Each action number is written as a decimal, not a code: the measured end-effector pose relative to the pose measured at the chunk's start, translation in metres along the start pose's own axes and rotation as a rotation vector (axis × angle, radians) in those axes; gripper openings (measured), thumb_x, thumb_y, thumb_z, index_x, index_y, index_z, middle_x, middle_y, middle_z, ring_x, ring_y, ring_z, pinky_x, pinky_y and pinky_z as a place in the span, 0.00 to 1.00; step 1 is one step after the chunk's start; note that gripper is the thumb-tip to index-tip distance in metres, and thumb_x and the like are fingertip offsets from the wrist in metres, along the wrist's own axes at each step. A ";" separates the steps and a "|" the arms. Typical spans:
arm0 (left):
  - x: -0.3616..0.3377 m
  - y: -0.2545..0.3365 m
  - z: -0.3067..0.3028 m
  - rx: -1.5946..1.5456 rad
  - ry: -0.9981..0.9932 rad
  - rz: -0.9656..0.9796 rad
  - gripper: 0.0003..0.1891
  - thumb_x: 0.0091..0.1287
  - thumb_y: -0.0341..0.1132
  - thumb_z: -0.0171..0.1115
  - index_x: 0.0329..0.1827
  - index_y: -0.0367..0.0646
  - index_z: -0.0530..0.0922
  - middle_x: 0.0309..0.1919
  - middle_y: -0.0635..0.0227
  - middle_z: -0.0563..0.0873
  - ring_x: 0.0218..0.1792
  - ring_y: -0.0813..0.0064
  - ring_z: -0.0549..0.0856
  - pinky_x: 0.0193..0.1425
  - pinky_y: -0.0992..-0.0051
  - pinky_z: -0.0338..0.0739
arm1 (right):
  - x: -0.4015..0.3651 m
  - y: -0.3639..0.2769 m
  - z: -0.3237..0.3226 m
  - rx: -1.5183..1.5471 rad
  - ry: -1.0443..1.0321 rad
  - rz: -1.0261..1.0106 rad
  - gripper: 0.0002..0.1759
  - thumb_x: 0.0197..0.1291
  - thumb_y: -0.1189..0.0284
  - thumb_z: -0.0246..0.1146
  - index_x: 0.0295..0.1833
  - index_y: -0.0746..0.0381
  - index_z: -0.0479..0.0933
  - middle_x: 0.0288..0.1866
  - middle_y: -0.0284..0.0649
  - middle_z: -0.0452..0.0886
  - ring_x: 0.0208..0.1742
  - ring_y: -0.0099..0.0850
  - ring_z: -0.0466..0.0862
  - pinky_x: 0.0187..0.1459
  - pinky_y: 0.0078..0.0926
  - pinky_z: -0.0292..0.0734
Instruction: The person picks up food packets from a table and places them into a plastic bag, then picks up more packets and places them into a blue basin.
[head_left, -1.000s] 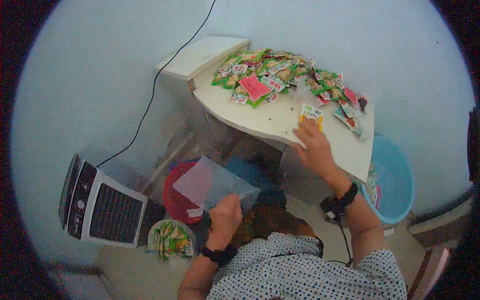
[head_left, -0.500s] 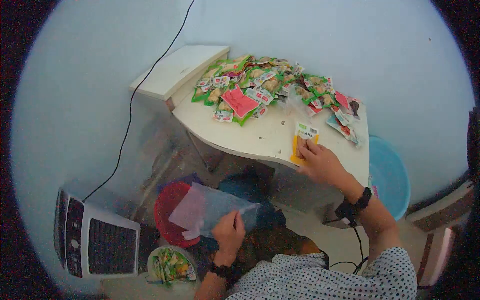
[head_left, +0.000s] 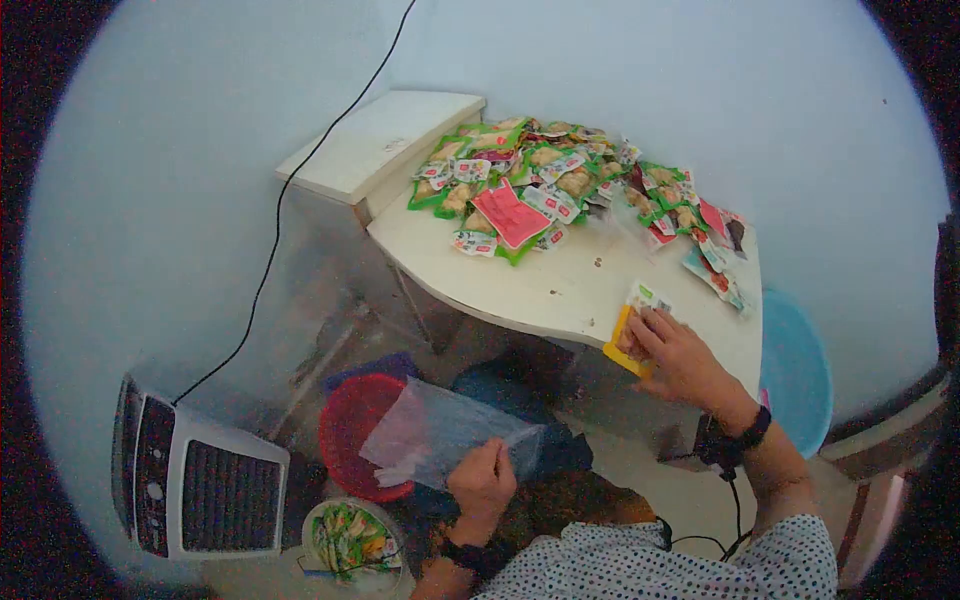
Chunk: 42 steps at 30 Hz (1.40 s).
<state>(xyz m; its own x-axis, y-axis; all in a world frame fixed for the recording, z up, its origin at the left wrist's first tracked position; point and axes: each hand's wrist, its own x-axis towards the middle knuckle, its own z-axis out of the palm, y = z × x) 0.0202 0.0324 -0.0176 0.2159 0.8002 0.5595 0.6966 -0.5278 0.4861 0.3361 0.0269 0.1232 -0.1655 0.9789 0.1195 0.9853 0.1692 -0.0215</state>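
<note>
Clear, limp plastic bag (head_left: 452, 432): edge clamped in grip of left hand (head_left: 483, 484). White, curve-fronted surface (head_left: 510, 290): flat yellow-and-white packet (head_left: 627, 338) at its front edge, grip of right hand (head_left: 688, 366) seemingly clamped on it. Step, by judgement: lifting 1 packet; next move calls for steady pinch.

Our left hand (head_left: 482, 482) is curled up like a fist, close to us, and our right hand (head_left: 686, 362) is stretched out farther, palm down, with its fingers (head_left: 655, 328) bent
</note>
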 end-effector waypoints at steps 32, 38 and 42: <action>0.010 0.004 0.001 0.021 0.032 -0.003 0.03 0.58 0.30 0.66 0.35 0.45 0.82 0.20 0.64 0.79 0.21 0.62 0.80 0.23 0.66 0.74 | 0.201 0.023 -0.016 -0.095 0.501 -0.285 0.26 0.46 0.81 0.59 0.57 0.62 0.76 0.59 0.48 0.77 0.63 0.49 0.75 0.63 0.44 0.70; 0.004 -0.002 0.002 0.139 -0.097 -0.034 0.03 0.59 0.30 0.65 0.34 0.45 0.82 0.20 0.64 0.78 0.19 0.61 0.79 0.23 0.65 0.74 | 0.234 -0.013 0.047 -0.156 0.282 -0.301 0.29 0.48 0.79 0.61 0.60 0.61 0.73 0.69 0.46 0.68 0.69 0.47 0.69 0.64 0.47 0.66; 0.001 -0.012 0.007 0.046 -0.005 -0.037 0.03 0.58 0.30 0.65 0.34 0.45 0.82 0.20 0.63 0.78 0.19 0.61 0.79 0.22 0.65 0.74 | 0.242 -0.005 0.056 -0.115 0.374 -0.327 0.26 0.53 0.79 0.61 0.61 0.63 0.73 0.66 0.47 0.72 0.65 0.47 0.73 0.62 0.44 0.70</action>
<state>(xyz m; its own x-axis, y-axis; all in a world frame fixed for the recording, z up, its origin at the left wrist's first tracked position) 0.0168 0.0414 -0.0275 0.1924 0.8205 0.5384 0.7351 -0.4839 0.4748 0.2891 0.2691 0.0961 -0.4605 0.7654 0.4495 0.8862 0.4254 0.1837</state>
